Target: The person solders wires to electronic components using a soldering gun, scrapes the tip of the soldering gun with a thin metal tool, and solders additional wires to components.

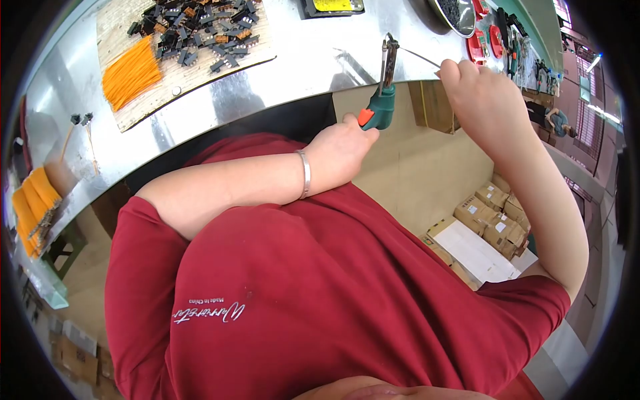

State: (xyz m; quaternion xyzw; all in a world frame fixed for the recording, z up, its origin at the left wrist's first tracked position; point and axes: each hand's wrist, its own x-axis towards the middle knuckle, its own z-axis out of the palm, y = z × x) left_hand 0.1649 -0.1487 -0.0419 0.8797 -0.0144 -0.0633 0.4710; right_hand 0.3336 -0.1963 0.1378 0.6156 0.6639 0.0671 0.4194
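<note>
My left hand (340, 150) is closed round the handle of a green soldering gun (381, 107) with an orange trigger. Its metal tip points up over the table edge. My right hand (483, 97) is closed, pinching a thin dark rod (420, 55) whose far end meets the gun's tip; whether it is wire or a tool I cannot tell. On a wooden board (230, 73) lie a bundle of orange wires (132, 73) and a heap of small black switch-like parts (200, 30). Two black parts with wires attached (75, 120) rest on the metal table at left.
More orange wire bundles (33, 207) hang at the table's left edge. At the back are a yellow sponge (333, 5) in a black tray, a metal bowl (472, 27) of dark bits and red items (477, 47). Cardboard boxes (500, 230) are on the floor; another person (559, 123) is far right.
</note>
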